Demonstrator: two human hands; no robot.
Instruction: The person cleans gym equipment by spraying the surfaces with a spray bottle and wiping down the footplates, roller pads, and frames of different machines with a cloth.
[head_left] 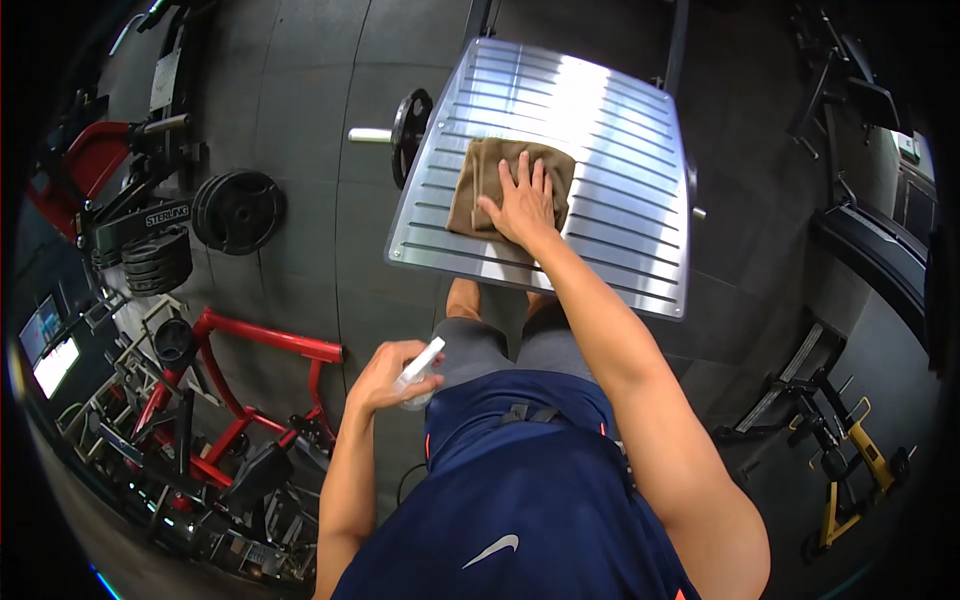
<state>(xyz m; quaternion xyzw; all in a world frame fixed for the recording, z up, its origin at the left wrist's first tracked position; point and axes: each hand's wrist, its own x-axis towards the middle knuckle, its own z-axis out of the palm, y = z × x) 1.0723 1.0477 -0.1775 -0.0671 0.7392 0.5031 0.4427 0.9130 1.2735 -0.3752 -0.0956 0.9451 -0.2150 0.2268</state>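
A folded brown cloth (484,180) lies on a slanted, ribbed metal plate (625,200). My right hand (525,205) rests flat on the cloth with its fingers spread, near the plate's lower left part. Lower and to the left, beside my thigh, my left hand (395,375) is wrapped round a spray bottle with a white top (421,364). Its clear body is mostly hidden by my fingers and palm.
A black weight plate (408,138) on a metal bar end sits at the metal plate's left edge. Further left are stacked weight plates (238,212) and a red machine frame (265,338). A yellow-framed machine (868,455) stands at the lower right.
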